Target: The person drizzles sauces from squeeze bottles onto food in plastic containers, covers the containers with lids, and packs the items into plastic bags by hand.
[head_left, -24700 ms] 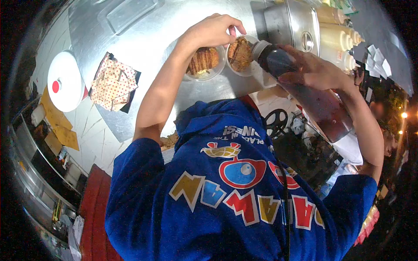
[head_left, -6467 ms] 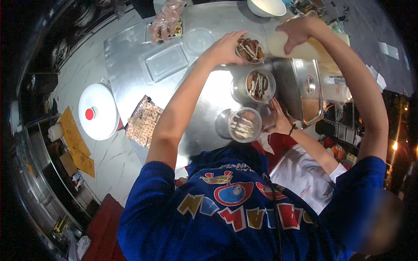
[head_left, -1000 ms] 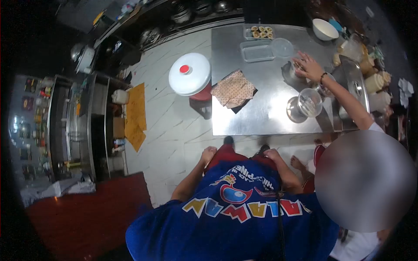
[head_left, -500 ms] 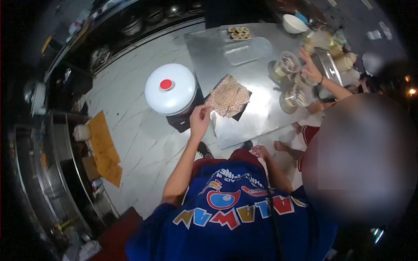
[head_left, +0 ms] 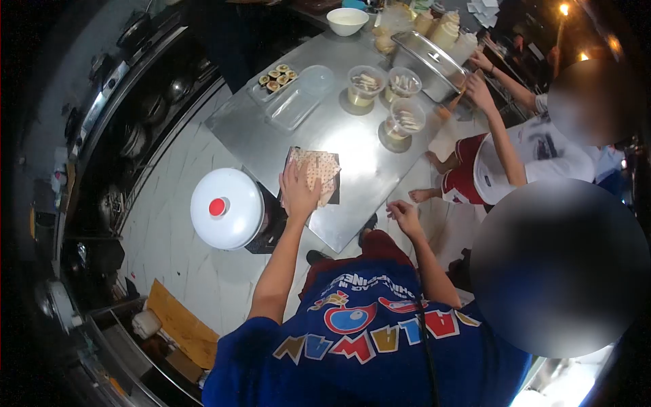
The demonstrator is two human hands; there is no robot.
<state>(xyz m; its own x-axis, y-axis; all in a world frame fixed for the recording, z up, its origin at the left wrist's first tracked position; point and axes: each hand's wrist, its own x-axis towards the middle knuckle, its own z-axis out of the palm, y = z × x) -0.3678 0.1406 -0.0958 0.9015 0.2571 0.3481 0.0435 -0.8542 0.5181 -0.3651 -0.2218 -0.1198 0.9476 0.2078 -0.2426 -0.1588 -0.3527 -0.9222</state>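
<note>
My left hand (head_left: 300, 190) lies flat with its fingers spread on a patterned brown paper sheet (head_left: 324, 165). Beneath the sheet is a dark flat piece (head_left: 333, 193), mostly covered, near the corner of the metal table (head_left: 352, 217). Off the table's near edge hangs my right hand (head_left: 405, 216), fingers loosely bent and apart, nothing visible in it. Further up the table are a clear plastic tray (head_left: 291, 108), a round clear lid (head_left: 317, 80) and a tray of sushi rolls (head_left: 277, 78).
Left of the table stands a white round lid with a red knob (head_left: 227, 209). Several clear cups (head_left: 366, 85) of food stand right of centre, near a metal container (head_left: 430, 61). A white bowl (head_left: 347, 22) is at the back. A co-worker's hands (head_left: 480, 88) are at the right.
The view has turned, shifting the table left. My left hand has gone from the sheet's near edge onto its top. My right hand has risen from my lap. The co-worker's hand has left the cups.
</note>
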